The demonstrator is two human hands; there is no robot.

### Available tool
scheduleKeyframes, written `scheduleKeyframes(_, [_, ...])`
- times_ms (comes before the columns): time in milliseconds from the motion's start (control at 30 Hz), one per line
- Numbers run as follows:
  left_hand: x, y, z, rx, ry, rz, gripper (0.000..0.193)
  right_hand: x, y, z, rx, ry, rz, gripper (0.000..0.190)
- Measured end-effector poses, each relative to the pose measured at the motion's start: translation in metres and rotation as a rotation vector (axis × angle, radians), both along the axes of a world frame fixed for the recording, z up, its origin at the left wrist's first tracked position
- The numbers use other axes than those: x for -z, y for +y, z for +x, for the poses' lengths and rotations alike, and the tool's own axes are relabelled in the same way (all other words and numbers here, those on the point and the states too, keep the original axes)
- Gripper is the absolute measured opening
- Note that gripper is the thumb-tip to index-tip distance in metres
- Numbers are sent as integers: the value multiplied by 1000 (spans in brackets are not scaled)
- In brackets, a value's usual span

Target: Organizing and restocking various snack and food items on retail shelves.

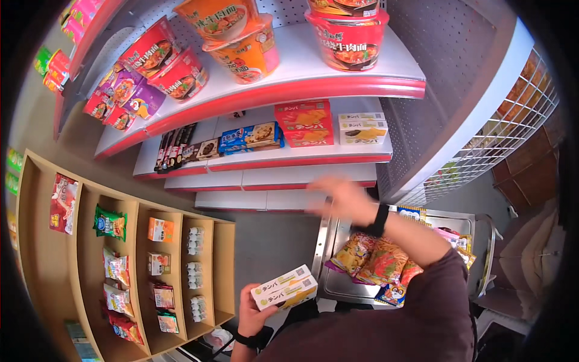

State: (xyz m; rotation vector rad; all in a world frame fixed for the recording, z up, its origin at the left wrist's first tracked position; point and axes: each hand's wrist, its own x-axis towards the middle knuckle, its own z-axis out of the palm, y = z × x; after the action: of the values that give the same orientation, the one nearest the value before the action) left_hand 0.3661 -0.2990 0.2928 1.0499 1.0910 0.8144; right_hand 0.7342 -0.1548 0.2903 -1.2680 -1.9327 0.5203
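My left hand [253,312] grips two white snack boxes [286,289] with printed fronts, held together near my body. Motion blurs my right hand [341,199], which is raised in front of the lower shelves; its fingers look apart and nothing shows in them. Similar white boxes [363,129] are stacked at the right end of a middle shelf [312,156]. Beside them stand red snack boxes [305,123]. Below my right forearm, a metal cart [337,289] holds several bagged snacks [382,260].
Instant noodle tubs [353,43] stand on the upper shelf [289,88]. Blue cookie packs [249,137] lie further left on the middle shelf. A wooden display rack [131,271] with packaged foods is at left. A white wire grid [493,135] flanks the right side.
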Motion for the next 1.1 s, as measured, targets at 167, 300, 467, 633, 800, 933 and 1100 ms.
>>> scheduleKeyframes(167, [6,8,26,126,52,-7,76,-16,-95,-77,-554,-72,-258,76])
scheduleKeyframes(300, [10,13,46,242,119,-7,84,-3,-106,-82,-469,-62,-467,62])
scheduleKeyframes(467, [12,22,54,212,431,232,114,-9,-86,-25,-179,-52,-232,66])
scheduleKeyframes(633, [15,17,42,80,297,36,92,-59,-30,72,244,-284,121,69])
scheduleKeyframes(800, [21,3,33,24,223,15,75,-86,42,128,491,-443,-98,73])
scheduleKeyframes(933, [22,1,23,17,225,31,68,-77,94,155,457,-523,-232,72])
scheduleKeyframes(1100, [20,-4,13,-23,251,4,65,-62,119,158,484,-553,-231,73])
